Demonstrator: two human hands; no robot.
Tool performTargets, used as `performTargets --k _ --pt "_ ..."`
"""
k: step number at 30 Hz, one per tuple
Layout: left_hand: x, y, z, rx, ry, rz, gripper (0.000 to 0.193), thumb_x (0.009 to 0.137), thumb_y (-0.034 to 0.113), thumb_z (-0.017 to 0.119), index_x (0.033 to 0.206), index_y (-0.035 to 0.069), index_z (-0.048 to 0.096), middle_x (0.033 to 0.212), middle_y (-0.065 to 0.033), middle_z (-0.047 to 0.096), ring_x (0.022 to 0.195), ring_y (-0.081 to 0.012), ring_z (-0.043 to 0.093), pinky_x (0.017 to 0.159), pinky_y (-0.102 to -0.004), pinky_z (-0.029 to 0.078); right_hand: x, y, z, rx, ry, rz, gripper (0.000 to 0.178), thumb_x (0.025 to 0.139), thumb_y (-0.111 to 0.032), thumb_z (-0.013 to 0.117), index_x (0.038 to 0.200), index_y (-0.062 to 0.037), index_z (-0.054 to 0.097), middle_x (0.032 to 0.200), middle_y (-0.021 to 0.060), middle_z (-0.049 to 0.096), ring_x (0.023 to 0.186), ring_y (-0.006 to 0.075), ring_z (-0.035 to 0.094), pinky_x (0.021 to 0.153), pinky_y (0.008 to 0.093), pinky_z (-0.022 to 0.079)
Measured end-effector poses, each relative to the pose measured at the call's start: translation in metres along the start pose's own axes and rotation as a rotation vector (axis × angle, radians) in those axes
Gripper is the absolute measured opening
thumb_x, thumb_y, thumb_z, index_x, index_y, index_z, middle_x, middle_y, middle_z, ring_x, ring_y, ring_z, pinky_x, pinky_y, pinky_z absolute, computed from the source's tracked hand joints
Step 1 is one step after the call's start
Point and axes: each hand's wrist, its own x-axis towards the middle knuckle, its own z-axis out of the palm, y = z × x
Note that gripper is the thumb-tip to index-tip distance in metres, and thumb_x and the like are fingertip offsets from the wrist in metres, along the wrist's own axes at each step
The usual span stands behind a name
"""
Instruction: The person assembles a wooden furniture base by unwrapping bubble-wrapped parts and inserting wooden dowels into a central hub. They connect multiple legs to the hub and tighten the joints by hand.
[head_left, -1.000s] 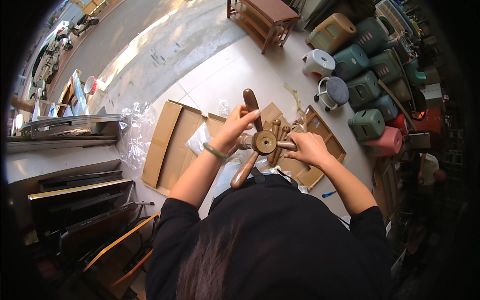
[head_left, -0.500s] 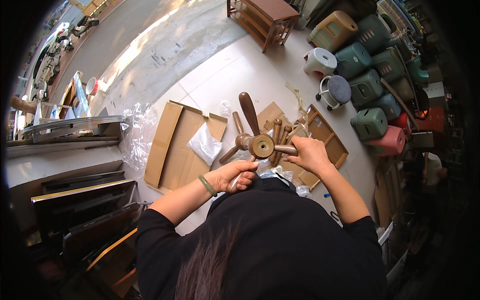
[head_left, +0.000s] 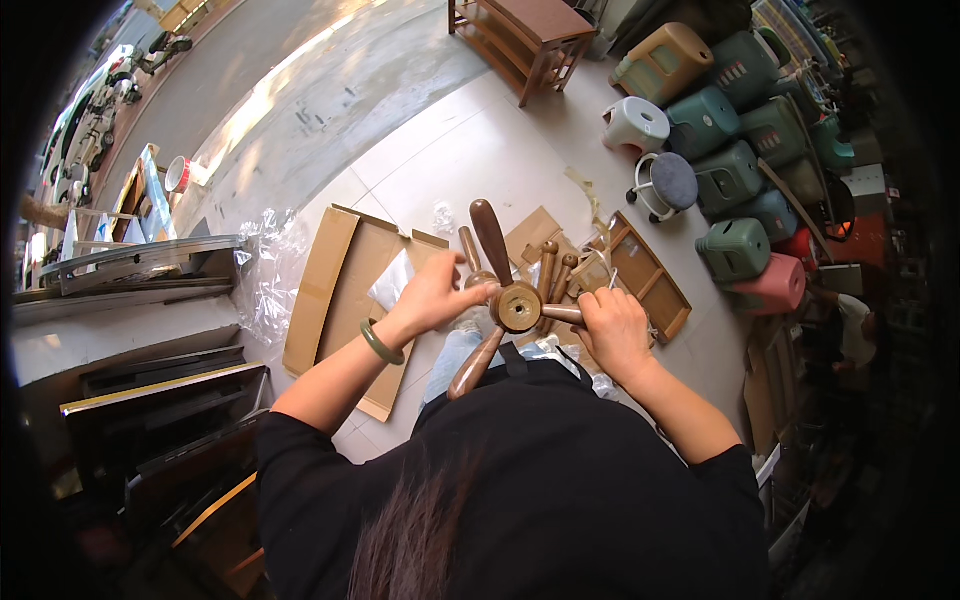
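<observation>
In front of my body I hold a brown turned-wood piece [head_left: 518,307], with a round hub and tapered wooden arms spreading from it. One dark arm [head_left: 489,238] points away from me, and a glossy one [head_left: 474,365] points back toward my lap. Behind the top hub is a second, partly hidden joint with a thinner peg. My right hand [head_left: 615,325] is closed round the arm on the right. My left hand [head_left: 432,292], wearing a green bangle, grips around the rear joint on the left, thumb against it; its fingertips are partly hidden.
Flattened cardboard [head_left: 325,290] and clear plastic wrap [head_left: 268,270] lie on the tiles to the left. Loose turned-wood pegs [head_left: 550,270] and a wooden frame panel [head_left: 650,275] lie ahead-right. Stacked plastic stools [head_left: 735,175], a round wheeled stool [head_left: 673,180] and a wooden rack [head_left: 525,40] stand beyond.
My left hand has let go of the near arm and moved up and forward to the rear joint. My right hand keeps its hold on the right arm, with its fingers shifted slightly.
</observation>
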Motion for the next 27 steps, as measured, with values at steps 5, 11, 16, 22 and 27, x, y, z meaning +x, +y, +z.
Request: performTargets --k 5,11,16,22,27 --pt "0.054 0.040 0.033 -1.186 0.307 -0.061 0.032 0.085 0.022 0.075 0.100 0.002 0.055 0.088 -0.0067 0.059 0.073 -0.0149 0.061 0.069 -0.0304 0.053 0.005 -0.006 0.016 -0.115 0.016 -0.035 0.015 0.069 -0.014 0.067 0.076 -0.0096 0.055 0.071 0.0055 0.054 0.069 0.0235 0.058 0.060 0.0356 0.046" --pt "0.071 0.045 0.048 -1.422 0.320 -0.067 0.026 0.084 0.018 0.074 0.076 0.009 0.051 0.058 -0.0007 0.046 0.044 -0.0108 0.043 0.041 -0.0260 0.036 0.012 -0.007 0.016 -0.143 -0.077 -0.044 0.007 0.072 -0.009 0.060 0.073 -0.0096 0.053 0.063 0.0065 0.056 0.060 0.0227 0.063 0.054 0.0355 0.048" --pt "0.070 0.038 0.043 -1.497 0.196 0.010 0.026 0.084 0.015 0.073 0.076 0.009 0.049 0.058 -0.0003 0.044 0.044 -0.0116 0.041 0.041 -0.0257 0.035 0.020 -0.007 0.006 -0.125 -0.317 -0.013 0.006 0.077 -0.012 0.061 0.078 -0.0086 0.057 0.067 0.0085 0.063 0.062 0.0261 0.067 0.054 0.0377 0.052" --pt "0.071 0.036 0.044 -1.524 0.158 0.026 0.026 0.084 0.012 0.072 0.075 0.010 0.047 0.058 0.0001 0.043 0.043 -0.0114 0.040 0.041 -0.0256 0.035 0.029 -0.006 -0.001 -0.017 -0.483 0.027 0.008 0.078 -0.013 0.061 0.082 -0.0065 0.059 0.070 0.0130 0.065 0.066 0.0318 0.067 0.056 0.0431 0.052" --pt "0.071 0.034 0.043 -1.532 0.122 0.050 0.025 0.084 0.012 0.070 0.075 0.010 0.047 0.057 0.0004 0.042 0.043 -0.0109 0.039 0.041 -0.0258 0.035 0.036 -0.006 -0.008 0.028 -0.590 0.068 0.010 0.077 -0.015 0.062 0.084 -0.0079 0.060 0.072 0.0131 0.066 0.070 0.0334 0.067 0.061 0.0458 0.052"
